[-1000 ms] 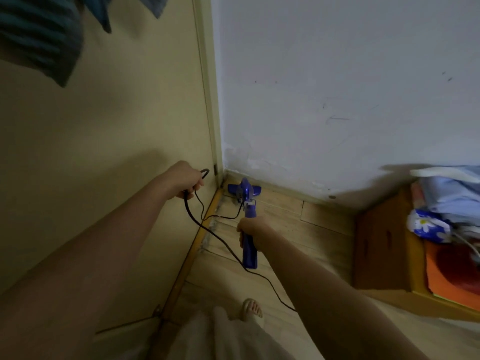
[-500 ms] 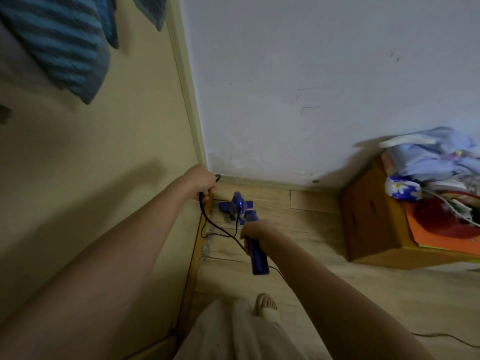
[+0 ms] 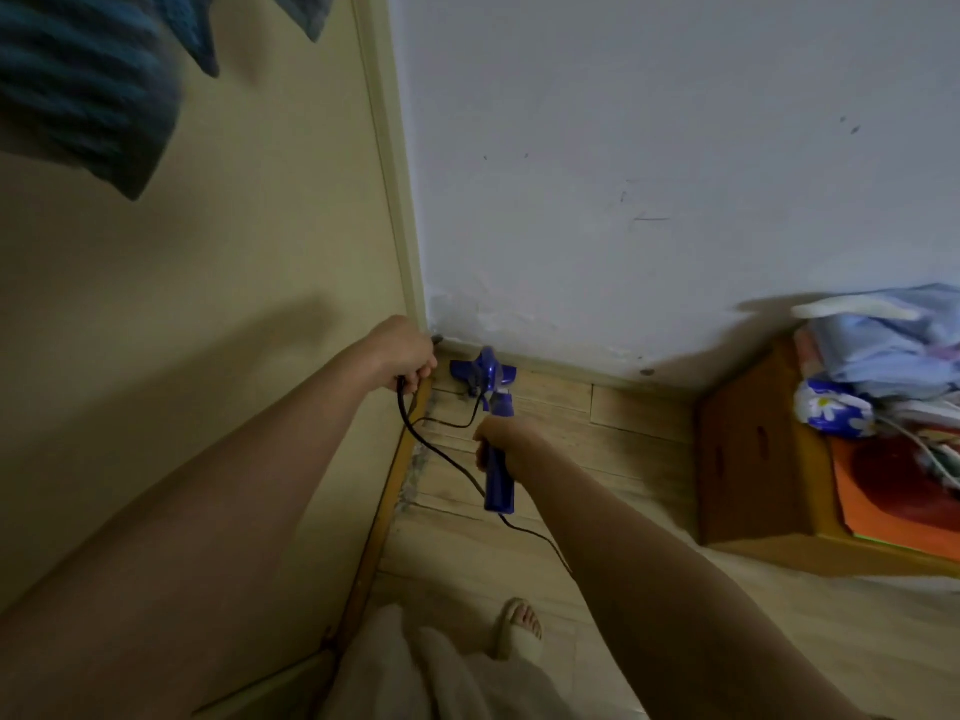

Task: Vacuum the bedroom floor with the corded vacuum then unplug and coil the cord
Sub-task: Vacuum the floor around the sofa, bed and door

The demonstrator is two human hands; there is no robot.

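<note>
A blue stick vacuum [image 3: 500, 478] stands on the wooden floor [image 3: 613, 459], its head [image 3: 480, 371] pushed into the corner where the beige wall meets the white wall. My right hand [image 3: 501, 439] is closed around its handle. My left hand [image 3: 402, 353] is raised near the corner and grips the black cord [image 3: 441, 457], which loops down from that hand, passes the handle and trails off under my right forearm.
A wooden box or low cabinet [image 3: 753, 454] stands at the right against the white wall [image 3: 675, 174], piled with folded cloth [image 3: 893, 335] and an orange sheet. A blue striped garment [image 3: 78, 85] hangs on the beige wall. My sandalled foot [image 3: 519, 626] is on the floor below.
The vacuum head was pulled back from the corner, then pushed into it again. My left hand kept hold of the cord and my right hand stayed on the handle.
</note>
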